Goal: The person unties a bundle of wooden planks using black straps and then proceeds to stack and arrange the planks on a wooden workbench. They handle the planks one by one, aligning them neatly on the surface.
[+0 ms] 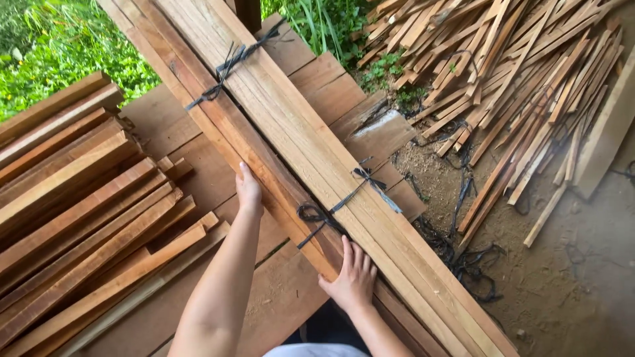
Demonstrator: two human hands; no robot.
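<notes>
Left hand [249, 190]: flat, fingers together, on the bundle's left edge.
Right hand [352, 277]: spread flat on the wood bundle [311, 142].
Risk: black strap [347, 198] looks loose; sticks may slide apart.

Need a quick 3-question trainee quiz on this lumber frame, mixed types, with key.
1. True or false: both hands rest on the tied bundle of planks.
2. What binds the bundle? A) black strap B) wire C) tape
3. Which hand lies nearer the strap knot: left hand or right hand?

Key: 1 true; 2 A; 3 right hand.
</notes>
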